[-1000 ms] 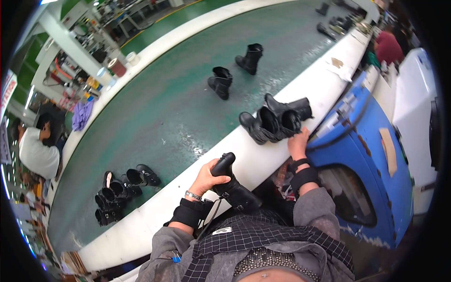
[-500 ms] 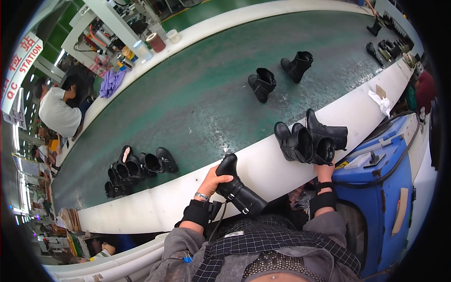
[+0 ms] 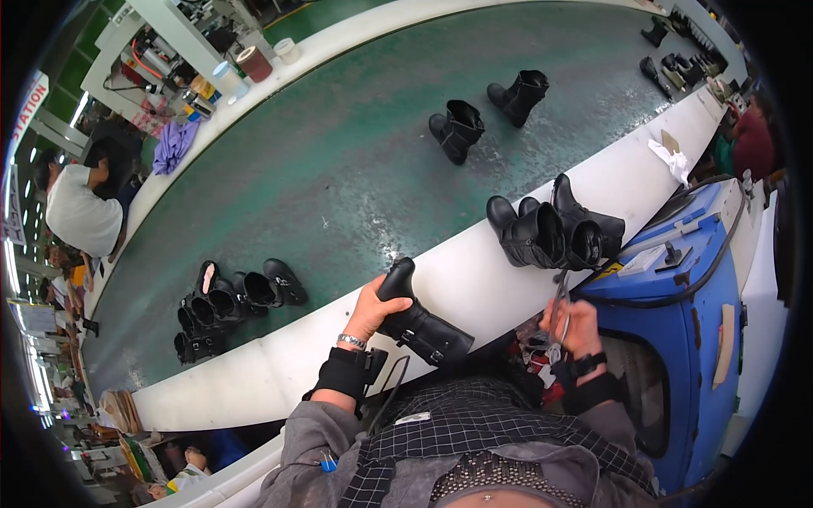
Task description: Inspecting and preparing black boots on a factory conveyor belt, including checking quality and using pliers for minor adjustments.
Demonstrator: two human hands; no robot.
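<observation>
The black boot [image 3: 423, 332] is held at a tilt above the white border of the desk [image 3: 279, 377], with its shaft end near the desk's near edge; whether it touches cannot be told. Right of the desk stands a blue machine [image 3: 707, 292], and a cluster of other black boots [image 3: 523, 237] rests on the border between the two. The held boot is smooth with a soft shine: a tall shaft, a rounded toe, straps across the shaft, small silvery buckles [image 3: 436, 356]. Its long axis runs aslant, the toe pointing away from the person and the shaft opening toward the lower right, nearer the body. The left hand [image 3: 373, 311] grips the foot, thumb across it. The right hand [image 3: 581, 328] has its fingers curled on a slim metallic tool [image 3: 556, 320], partly hidden and blurred.
</observation>
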